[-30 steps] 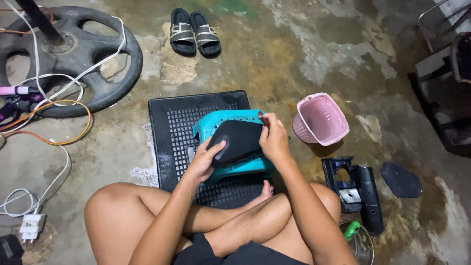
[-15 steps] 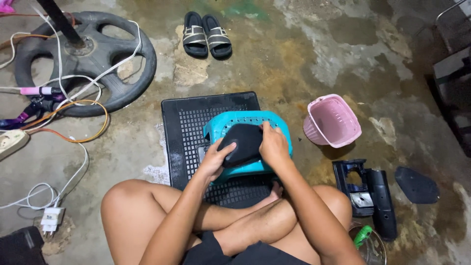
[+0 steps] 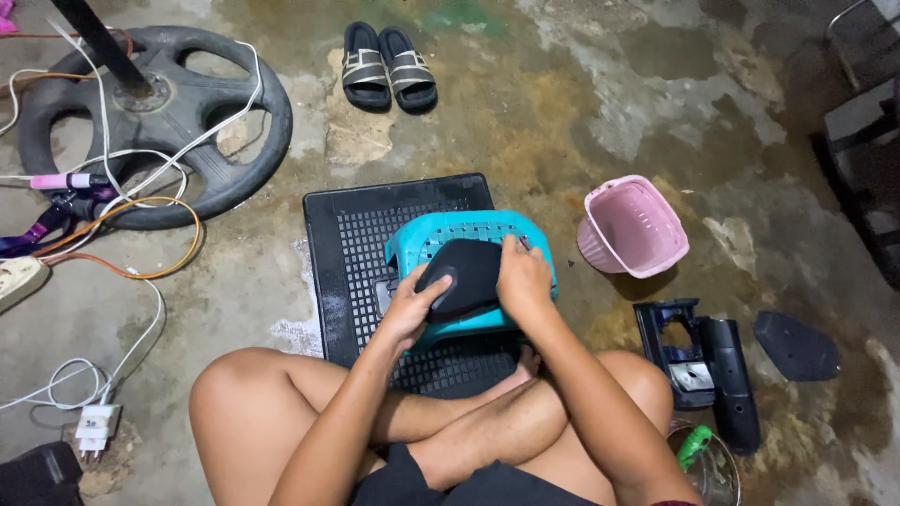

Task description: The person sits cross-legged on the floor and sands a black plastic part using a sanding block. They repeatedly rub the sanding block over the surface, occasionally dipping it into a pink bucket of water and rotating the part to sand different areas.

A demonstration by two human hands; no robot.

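Hands unchanged: left hand point(image 3: 408, 309) and right hand point(image 3: 521, 279) still grip black cover point(image 3: 464, 276) over teal basket point(image 3: 441, 239), fingers closed around it.

My left hand point(image 3: 410, 307) and right hand point(image 3: 521, 277) on black cover point(image 3: 464, 275): smooth matt plastic, faint sheen. Under it teal basket point(image 3: 441, 239): glossy plastic, woven-look holes. Black tray point(image 3: 356, 234): dull plastic grid, dusty. Pink basket point(image 3: 636, 228): matt plastic. Floor point(image 3: 581, 103): rough bare concrete, stained, patchy. Slippers point(image 3: 388, 66): matt rubber look. Steering wheel point(image 3: 150, 126): worn, dull black. Cables point(image 3: 122, 234): smooth plastic sheath.
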